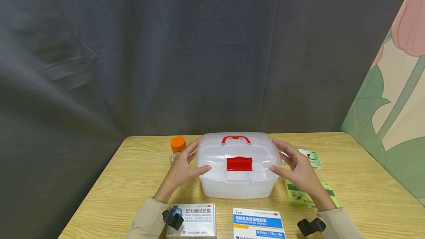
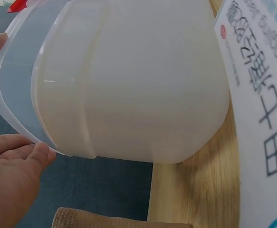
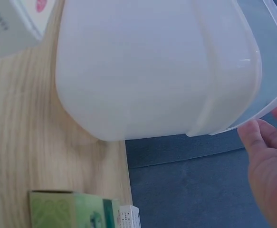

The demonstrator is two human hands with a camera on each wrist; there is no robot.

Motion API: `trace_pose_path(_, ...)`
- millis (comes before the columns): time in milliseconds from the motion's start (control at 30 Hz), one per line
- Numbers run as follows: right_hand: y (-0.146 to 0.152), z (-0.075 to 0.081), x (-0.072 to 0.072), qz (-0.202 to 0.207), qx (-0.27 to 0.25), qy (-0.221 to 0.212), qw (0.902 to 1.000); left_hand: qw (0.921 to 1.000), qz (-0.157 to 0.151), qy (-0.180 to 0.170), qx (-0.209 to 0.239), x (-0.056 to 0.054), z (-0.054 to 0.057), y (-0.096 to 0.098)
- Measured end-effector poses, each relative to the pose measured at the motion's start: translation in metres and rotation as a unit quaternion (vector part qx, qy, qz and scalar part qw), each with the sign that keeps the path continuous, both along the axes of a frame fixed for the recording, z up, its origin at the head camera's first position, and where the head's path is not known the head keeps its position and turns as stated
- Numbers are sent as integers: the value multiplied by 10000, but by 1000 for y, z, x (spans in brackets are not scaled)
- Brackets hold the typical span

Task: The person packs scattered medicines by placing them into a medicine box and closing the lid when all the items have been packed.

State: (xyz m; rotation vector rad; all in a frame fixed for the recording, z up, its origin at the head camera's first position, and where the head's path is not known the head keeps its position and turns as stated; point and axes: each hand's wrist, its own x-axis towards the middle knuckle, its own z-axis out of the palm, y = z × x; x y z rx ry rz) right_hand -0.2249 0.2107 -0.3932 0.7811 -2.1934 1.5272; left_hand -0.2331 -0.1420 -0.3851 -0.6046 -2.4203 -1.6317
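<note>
A translucent plastic storage box (image 1: 237, 189) with a red latch (image 1: 239, 164) and a red handle (image 1: 236, 138) stands upright on the table. My left hand (image 1: 183, 168) holds the left side of its lid (image 2: 24, 76), thumb on the front and the other fingers along the side. On the opposite side, my right hand (image 1: 296, 167) holds the lid the same way. In the right wrist view, fingertips (image 3: 250, 132) of the right hand lie right at the lid's edge. Parts of the fingers are hidden behind the lid.
A white-and-blue medicine box (image 1: 196, 218) and another blue-and-white one (image 1: 257, 224) lie at the front. Right of the storage box are a green carton (image 1: 295, 196) and a white-green carton (image 1: 312, 159). An orange-capped bottle (image 1: 178, 143) stands behind my left hand.
</note>
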Motion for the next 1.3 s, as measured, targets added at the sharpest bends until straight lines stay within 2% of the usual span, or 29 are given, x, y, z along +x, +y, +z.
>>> trace_pose_path(100, 0, 2, -2, -11, -14, -23, 10000, 9999, 98, -70, 49, -1, 2, 1)
trace_pose_path(333, 0, 9, -7, 322, -236, -80, 9992, 9995, 177, 18, 268, -9, 6, 0)
trace_pose_path(567, 8, 14, -12, 372, -30, -235, 9990, 9970, 322, -351, 604, -13, 12, 1)
trace_pose_path(700, 12, 18, -15, 471, 102, -263, 9985, 9963, 373, -359, 683, -15, 15, 3)
trace_pose_path(967, 14, 26, -18, 439, 317, -361, 9979, 9976, 528, -203, 401, -20, 20, 4)
trace_pose_path(1300, 15, 34, -20, 243, 534, -560, 9967, 9966, 749, -336, 98, -21, 31, 5)
